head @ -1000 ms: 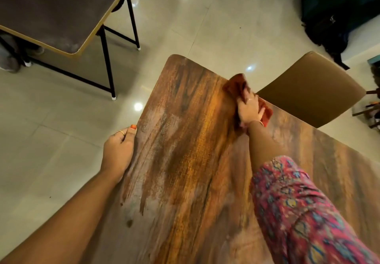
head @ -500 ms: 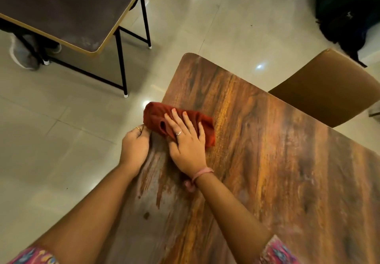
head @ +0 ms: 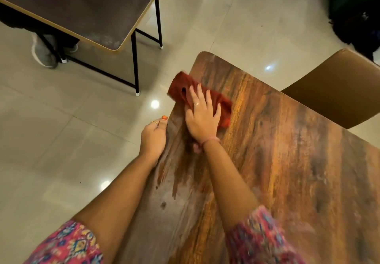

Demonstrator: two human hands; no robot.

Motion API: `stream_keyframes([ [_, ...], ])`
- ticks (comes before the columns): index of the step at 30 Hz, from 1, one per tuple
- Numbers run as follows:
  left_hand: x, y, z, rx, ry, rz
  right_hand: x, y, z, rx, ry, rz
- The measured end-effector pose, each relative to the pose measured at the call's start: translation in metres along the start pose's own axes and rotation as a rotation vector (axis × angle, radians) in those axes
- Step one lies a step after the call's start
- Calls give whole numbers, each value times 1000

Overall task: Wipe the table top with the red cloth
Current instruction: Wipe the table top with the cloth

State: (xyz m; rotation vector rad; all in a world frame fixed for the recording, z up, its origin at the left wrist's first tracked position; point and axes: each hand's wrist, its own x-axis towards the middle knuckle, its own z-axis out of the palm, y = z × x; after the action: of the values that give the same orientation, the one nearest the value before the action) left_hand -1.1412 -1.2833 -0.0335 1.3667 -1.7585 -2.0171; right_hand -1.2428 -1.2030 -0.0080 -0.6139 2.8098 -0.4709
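Observation:
The red cloth [head: 221,102] lies crumpled on the brown wood-grain table top [head: 287,160], near its left edge and far corner, one end hanging slightly past the edge. My right hand [head: 202,117] presses flat on the cloth with fingers spread. My left hand [head: 153,135] grips the table's left edge just below the cloth, thumb on top. A streaky dull patch [head: 176,181] shows on the wood below the hands.
A dark table with black metal legs [head: 82,6] stands at the upper left, a person's grey shoe [head: 44,54] beneath it. A tan chair [head: 337,86] sits past the far right edge. Dark bags [head: 355,10] lie at the top right. Glossy tile floor [head: 61,130] surrounds everything.
My right hand swept the cloth from the table's far edge by the chair across to the left edge, then slightly toward the far corner. My left hand kept its hold on the edge.

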Motion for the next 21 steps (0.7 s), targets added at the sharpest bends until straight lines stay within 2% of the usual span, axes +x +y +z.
stream_keyframes([
  [3,2,2,-3,-234,16,-166,-95,-9,12,-6,-37,-79],
  [6,-1,6,-8,-436,-98,-253,-142,-7,14,8,-149,-112],
  [11,-6,9,-16,-490,-211,-278,-60,6,-4,55,-162,-146],
  [16,-13,12,-33,-434,-355,-343,44,-2,-12,81,-133,39],
  [18,-15,7,-41,-452,-378,-372,31,-12,-5,60,-82,60],
  [21,-20,-6,-57,-507,-382,-398,-42,-21,10,69,-4,-30],
])
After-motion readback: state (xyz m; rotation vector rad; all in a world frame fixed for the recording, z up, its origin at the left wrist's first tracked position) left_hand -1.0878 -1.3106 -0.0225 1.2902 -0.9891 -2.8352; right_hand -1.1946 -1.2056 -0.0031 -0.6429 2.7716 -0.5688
